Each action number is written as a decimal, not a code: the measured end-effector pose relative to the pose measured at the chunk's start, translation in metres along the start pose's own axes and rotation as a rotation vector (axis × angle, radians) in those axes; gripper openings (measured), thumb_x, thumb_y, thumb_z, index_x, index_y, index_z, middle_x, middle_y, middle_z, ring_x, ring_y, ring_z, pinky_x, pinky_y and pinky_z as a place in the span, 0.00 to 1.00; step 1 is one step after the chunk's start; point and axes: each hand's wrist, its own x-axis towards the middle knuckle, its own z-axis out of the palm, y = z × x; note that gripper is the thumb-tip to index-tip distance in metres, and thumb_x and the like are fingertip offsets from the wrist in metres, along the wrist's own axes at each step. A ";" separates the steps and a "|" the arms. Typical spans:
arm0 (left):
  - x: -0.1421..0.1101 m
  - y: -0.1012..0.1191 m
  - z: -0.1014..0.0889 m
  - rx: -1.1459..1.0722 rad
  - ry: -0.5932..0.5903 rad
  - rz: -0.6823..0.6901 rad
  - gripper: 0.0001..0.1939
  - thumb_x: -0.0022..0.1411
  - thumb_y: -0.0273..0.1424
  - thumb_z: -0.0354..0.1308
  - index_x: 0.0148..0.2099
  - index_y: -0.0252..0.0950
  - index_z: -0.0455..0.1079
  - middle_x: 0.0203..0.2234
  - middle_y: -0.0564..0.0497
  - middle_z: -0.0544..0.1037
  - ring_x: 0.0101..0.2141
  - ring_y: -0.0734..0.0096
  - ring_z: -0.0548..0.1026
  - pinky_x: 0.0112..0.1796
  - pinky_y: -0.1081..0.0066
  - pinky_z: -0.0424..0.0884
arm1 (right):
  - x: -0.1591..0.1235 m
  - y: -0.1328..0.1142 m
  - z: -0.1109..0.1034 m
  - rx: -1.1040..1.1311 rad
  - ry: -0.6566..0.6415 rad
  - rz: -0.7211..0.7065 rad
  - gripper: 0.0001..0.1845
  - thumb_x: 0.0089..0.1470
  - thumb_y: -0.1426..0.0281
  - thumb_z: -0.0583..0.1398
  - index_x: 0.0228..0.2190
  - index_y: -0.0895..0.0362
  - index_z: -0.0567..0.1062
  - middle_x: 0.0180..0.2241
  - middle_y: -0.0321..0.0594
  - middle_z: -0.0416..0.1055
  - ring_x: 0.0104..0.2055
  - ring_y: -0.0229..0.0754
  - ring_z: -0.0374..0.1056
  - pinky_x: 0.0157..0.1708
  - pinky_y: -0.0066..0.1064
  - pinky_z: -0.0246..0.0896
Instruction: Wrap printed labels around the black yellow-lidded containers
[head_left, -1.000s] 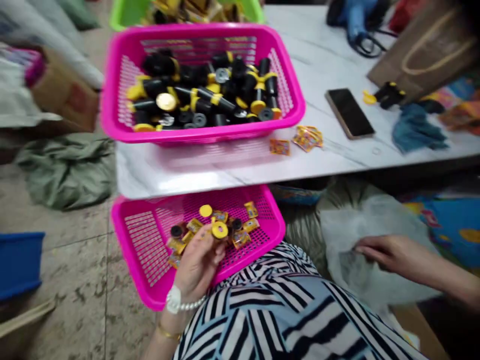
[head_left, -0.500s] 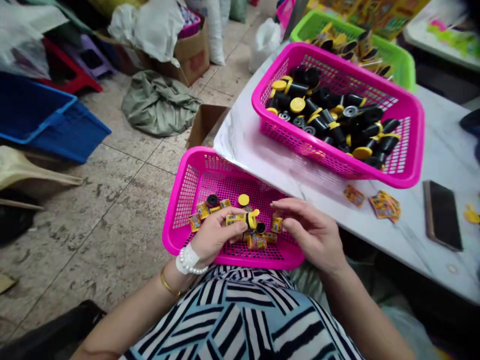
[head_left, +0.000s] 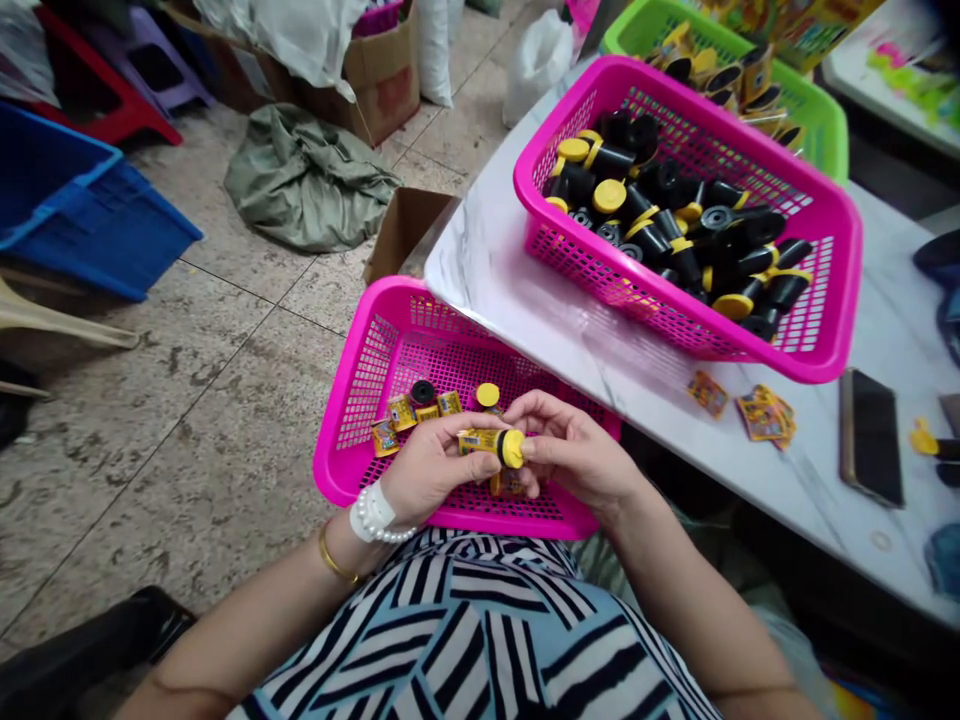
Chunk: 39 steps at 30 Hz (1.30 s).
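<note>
My left hand (head_left: 429, 462) is closed around a small black canister with a yellow printed label (head_left: 478, 441), lying sideways with its end to the right. At that end sits a round yellow cap (head_left: 512, 448), which the thumb and fingers of my right hand (head_left: 576, 450) grip. Below both hands is a pink basket (head_left: 335, 440). Inside it are several small yellow labelled pieces (head_left: 401, 411), a black round piece (head_left: 422, 392) and a piece with a yellow lid (head_left: 487, 395). My hands partly hide others.
On the marble-patterned table (head_left: 480, 250) stands a pink basket (head_left: 846, 290) of black canisters with yellow caps, with a green basket (head_left: 832, 130) behind it. Printed packets (head_left: 766, 415) and a phone (head_left: 871, 437) lie nearby. A blue crate (head_left: 127, 230) stands left, on the floor.
My right hand has moved left to the canister and now grips its cap. The raised yellow lid is now down over the end. The view has shifted slightly.
</note>
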 end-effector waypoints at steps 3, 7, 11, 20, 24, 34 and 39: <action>0.000 0.003 0.003 0.010 -0.027 -0.013 0.22 0.50 0.31 0.73 0.48 0.34 0.76 0.30 0.50 0.81 0.30 0.70 0.77 0.37 0.68 0.72 | -0.004 -0.001 0.007 0.012 -0.009 -0.013 0.17 0.51 0.65 0.69 0.41 0.54 0.73 0.28 0.33 0.77 0.26 0.38 0.77 0.29 0.31 0.77; 0.004 0.004 0.006 0.004 -0.063 0.007 0.22 0.50 0.33 0.73 0.47 0.33 0.76 0.26 0.51 0.80 0.26 0.71 0.76 0.31 0.70 0.72 | -0.002 0.002 0.012 -0.044 0.048 -0.104 0.16 0.51 0.61 0.69 0.39 0.55 0.75 0.27 0.35 0.76 0.25 0.39 0.77 0.28 0.32 0.77; 0.014 0.001 0.002 -0.020 0.019 0.008 0.24 0.49 0.36 0.74 0.47 0.31 0.75 0.24 0.51 0.78 0.23 0.75 0.73 0.26 0.74 0.68 | 0.010 0.012 0.011 -0.079 0.181 -0.179 0.15 0.52 0.60 0.68 0.38 0.55 0.75 0.25 0.32 0.74 0.22 0.35 0.73 0.26 0.28 0.74; 0.015 0.001 -0.001 -0.047 0.040 -0.108 0.26 0.51 0.42 0.71 0.48 0.33 0.75 0.25 0.53 0.75 0.23 0.79 0.70 0.27 0.77 0.65 | -0.002 0.005 0.008 -0.896 0.313 -0.557 0.18 0.53 0.68 0.66 0.47 0.49 0.78 0.43 0.43 0.68 0.39 0.41 0.70 0.28 0.28 0.70; 0.012 0.006 -0.006 0.026 0.060 -0.116 0.21 0.56 0.40 0.69 0.48 0.34 0.75 0.27 0.51 0.76 0.24 0.77 0.71 0.27 0.75 0.66 | -0.007 0.003 0.005 -1.001 0.298 -0.604 0.20 0.54 0.74 0.64 0.49 0.48 0.76 0.39 0.40 0.71 0.36 0.40 0.70 0.32 0.31 0.72; -0.004 0.021 0.009 0.873 0.006 0.607 0.15 0.59 0.26 0.64 0.49 0.38 0.78 0.43 0.44 0.82 0.46 0.60 0.77 0.51 0.60 0.69 | -0.015 0.013 0.008 -0.391 0.284 -0.374 0.17 0.43 0.65 0.73 0.37 0.54 0.80 0.32 0.38 0.77 0.31 0.40 0.75 0.32 0.33 0.77; 0.004 0.030 0.007 0.921 -0.098 0.594 0.18 0.60 0.28 0.64 0.54 0.38 0.75 0.44 0.43 0.81 0.45 0.61 0.78 0.49 0.62 0.71 | -0.012 0.017 0.006 -0.408 0.337 -0.506 0.14 0.48 0.68 0.71 0.38 0.52 0.80 0.35 0.38 0.76 0.34 0.40 0.76 0.34 0.33 0.77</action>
